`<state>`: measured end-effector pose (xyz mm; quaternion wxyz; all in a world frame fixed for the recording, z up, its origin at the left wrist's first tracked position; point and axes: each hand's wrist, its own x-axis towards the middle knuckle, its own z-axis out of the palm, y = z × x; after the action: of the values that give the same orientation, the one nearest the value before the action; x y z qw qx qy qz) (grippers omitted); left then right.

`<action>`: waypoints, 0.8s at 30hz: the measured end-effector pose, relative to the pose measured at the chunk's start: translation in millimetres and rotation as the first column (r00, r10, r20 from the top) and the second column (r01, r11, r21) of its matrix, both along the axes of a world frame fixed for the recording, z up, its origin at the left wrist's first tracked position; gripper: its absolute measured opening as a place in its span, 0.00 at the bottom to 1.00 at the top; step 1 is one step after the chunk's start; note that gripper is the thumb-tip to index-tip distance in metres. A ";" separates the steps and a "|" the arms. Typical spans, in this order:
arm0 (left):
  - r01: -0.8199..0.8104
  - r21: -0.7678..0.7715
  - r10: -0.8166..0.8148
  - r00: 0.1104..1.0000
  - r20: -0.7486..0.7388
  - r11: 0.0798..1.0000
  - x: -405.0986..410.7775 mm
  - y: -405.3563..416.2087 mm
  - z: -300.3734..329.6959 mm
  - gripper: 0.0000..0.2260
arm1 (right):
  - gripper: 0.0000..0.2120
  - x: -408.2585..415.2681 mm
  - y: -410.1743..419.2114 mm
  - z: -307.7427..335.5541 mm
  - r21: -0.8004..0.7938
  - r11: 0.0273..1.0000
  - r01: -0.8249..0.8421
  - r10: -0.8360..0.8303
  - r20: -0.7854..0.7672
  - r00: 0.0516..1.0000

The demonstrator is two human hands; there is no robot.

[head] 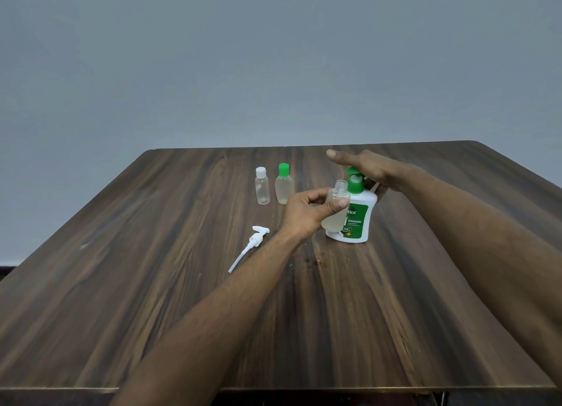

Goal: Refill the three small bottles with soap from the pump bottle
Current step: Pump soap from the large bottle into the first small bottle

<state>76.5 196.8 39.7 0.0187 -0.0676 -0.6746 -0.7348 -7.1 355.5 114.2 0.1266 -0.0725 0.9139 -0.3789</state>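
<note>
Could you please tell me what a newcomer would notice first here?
Two hands meet mid-table: the left hand holds an uncapped clear small bottle under the green-and-white pump bottle, and the right hand presses its pump. Left, a white spray pump head lies loose.

Place: a plain indoor room, most likely a home or a simple recording corner; which of the two cannot be told.
Wall: a bare grey-blue wall (273, 56) fills the upper half of the frame.
Surface: a dark wood-grain laminate surface (182, 314) with a pale edge band fills the lower half.
Goods: a branded green-and-white household soap pump bottle (354, 217) right of centre, and small travel bottles (262, 189) near it, suggest domestic use.
</note>
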 end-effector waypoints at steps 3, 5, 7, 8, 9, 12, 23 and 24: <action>-0.002 0.006 0.002 1.000 -0.002 1.000 0.2 0.3 0.2 0.10 | 0.29 -4.2 0.2 -2.4 0.010 1.000 0.006 -0.006 -0.005 1.000; -0.004 0.006 0.004 1.000 -0.002 1.000 -0.2 0.0 0.1 0.10 | 0.25 -6.8 -0.1 -5.6 0.014 1.000 0.013 -0.013 -0.017 1.000; -0.005 0.008 0.005 1.000 -0.004 1.000 -0.8 0.4 -0.2 0.10 | 0.24 -8.0 -0.5 -7.3 0.022 1.000 0.016 -0.015 -0.041 0.999; -0.005 0.008 0.005 1.000 -0.003 1.000 -0.8 0.5 -0.1 0.10 | 0.24 -7.9 -0.7 -7.5 0.026 1.000 0.016 -0.015 -0.048 0.999; -0.006 0.006 0.006 1.000 -0.002 1.000 -0.8 0.4 0.2 0.10 | 0.25 -7.4 -0.7 -7.6 0.027 1.000 0.016 -0.014 -0.050 0.999; -0.004 -0.001 0.004 1.000 -0.003 1.000 -1.4 0.8 -0.1 0.10 | 0.31 -3.5 0.8 -5.0 0.010 1.000 0.009 -0.009 -0.027 1.000; 0.013 0.019 -0.013 1.000 0.006 1.000 -3.7 -0.1 -1.5 0.11 | 0.25 -10.3 1.5 -7.0 0.031 0.999 0.020 -0.020 -0.024 1.000; 0.015 0.020 -0.015 1.000 0.005 1.000 -3.9 0.1 -1.7 0.11 | 0.24 -10.3 1.2 -8.1 0.023 0.999 0.024 -0.024 -0.034 0.999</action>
<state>72.6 197.0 38.0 0.0122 -0.0705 -0.6667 -0.7419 -17.5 356.7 106.2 0.1073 -0.0665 0.9210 -0.3686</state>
